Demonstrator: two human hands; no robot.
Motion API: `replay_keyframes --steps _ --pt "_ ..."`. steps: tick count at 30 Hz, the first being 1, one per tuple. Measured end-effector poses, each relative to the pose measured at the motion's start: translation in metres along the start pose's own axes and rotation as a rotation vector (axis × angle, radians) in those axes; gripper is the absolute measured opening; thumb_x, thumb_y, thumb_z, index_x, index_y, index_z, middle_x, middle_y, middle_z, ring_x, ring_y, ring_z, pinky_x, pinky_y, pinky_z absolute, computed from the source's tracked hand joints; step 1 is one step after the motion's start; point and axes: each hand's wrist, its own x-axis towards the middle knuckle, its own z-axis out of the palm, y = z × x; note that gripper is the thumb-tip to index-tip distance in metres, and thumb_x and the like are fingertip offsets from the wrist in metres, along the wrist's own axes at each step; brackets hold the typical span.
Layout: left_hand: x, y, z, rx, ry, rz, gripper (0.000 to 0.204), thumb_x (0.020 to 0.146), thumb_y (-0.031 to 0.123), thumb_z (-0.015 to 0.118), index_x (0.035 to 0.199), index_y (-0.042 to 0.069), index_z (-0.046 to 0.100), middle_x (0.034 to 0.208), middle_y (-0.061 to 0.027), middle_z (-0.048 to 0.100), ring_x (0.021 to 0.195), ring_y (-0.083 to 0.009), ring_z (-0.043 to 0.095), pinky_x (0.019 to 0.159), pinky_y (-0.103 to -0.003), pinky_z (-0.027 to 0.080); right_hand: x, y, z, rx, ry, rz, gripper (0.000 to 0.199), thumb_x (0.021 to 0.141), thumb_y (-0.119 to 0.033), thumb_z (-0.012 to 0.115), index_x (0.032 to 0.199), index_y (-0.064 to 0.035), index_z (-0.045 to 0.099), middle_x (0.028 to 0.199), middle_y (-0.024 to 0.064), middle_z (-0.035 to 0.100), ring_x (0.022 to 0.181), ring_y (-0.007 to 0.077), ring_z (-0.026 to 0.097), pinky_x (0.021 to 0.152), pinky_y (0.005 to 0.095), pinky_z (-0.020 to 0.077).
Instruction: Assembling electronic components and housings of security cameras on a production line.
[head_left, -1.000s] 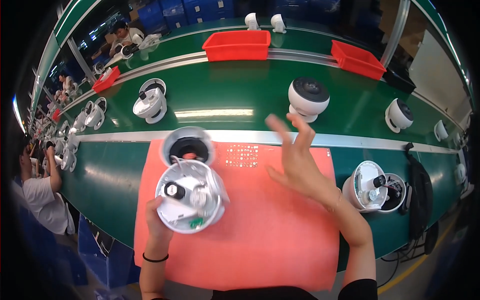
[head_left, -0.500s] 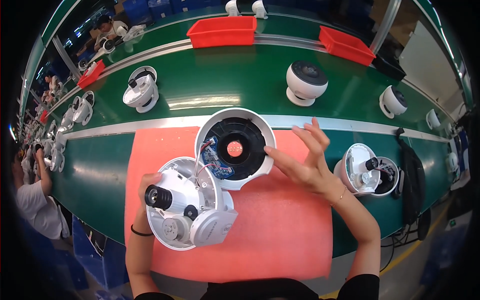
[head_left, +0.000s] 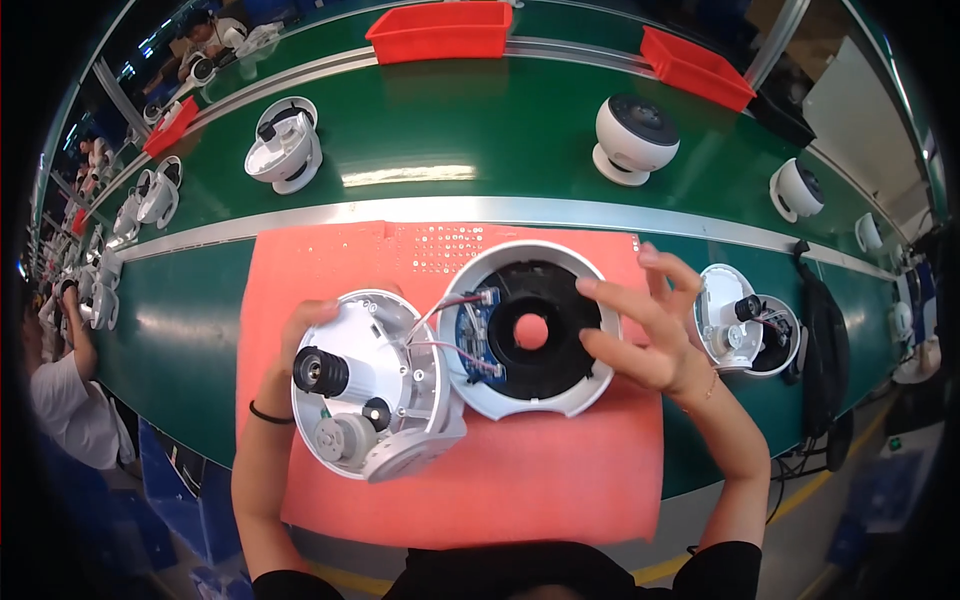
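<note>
My left hand (head_left: 312, 325) grips the outer side of an opened white camera housing (head_left: 395, 340), which has a black lens (head_left: 322, 372) and a round silver motor (head_left: 343, 438) inside. Thin wires run from it to a round white camera cover (head_left: 535, 405) with a black inner ring and a blue circuit board (head_left: 478, 335). Two fingers of my right hand (head_left: 650, 325) reach over the cover's right rim onto the black ring; the thumb is hidden, and the other fingers are raised. Both parts are above the pink foam mat (head_left: 480, 490), side by side.
Across the metal rail, an opened camera (head_left: 285, 150) and closed white cameras (head_left: 637, 140) stand on the green belt. Red trays (head_left: 440, 35) sit at the back. Another opened camera (head_left: 735, 320) and a black strap (head_left: 825, 340) lie right of the mat. Co-workers are at the left.
The cover has moved right and nearer me, turning so its circuit board stands more upright. My right hand has moved right with it. The housing in my left hand has tilted.
</note>
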Motion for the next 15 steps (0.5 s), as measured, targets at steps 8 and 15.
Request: replay_keyframes --steps 8,15 --pt "0.102 0.014 0.029 0.947 -1.015 -0.617 0.028 0.079 0.023 0.060 0.079 -0.005 0.062 0.082 -0.0105 0.063 0.075 -0.0157 0.057 0.064 -0.031 0.046 0.025 -0.086 -0.037 1.025 -0.295 0.197 0.015 0.079 -0.006 0.057 0.088 0.0044 0.062 0.094 0.0163 0.062 0.084 0.0290 0.063 0.069 0.0372 0.0531" --pt "0.093 -0.012 0.154 1.670 -1.107 -0.236 0.019 0.070 0.017 0.056 0.074 -0.001 0.062 0.073 -0.0148 0.058 0.065 -0.0326 0.053 0.049 -0.037 0.042 0.052 -0.097 -0.052 1.381 -0.580 0.534 0.034 0.074 -0.009 0.068 0.103 0.0039 0.057 0.097 0.0140 0.061 0.081 0.0251 0.063 0.067 0.0311 0.0507"
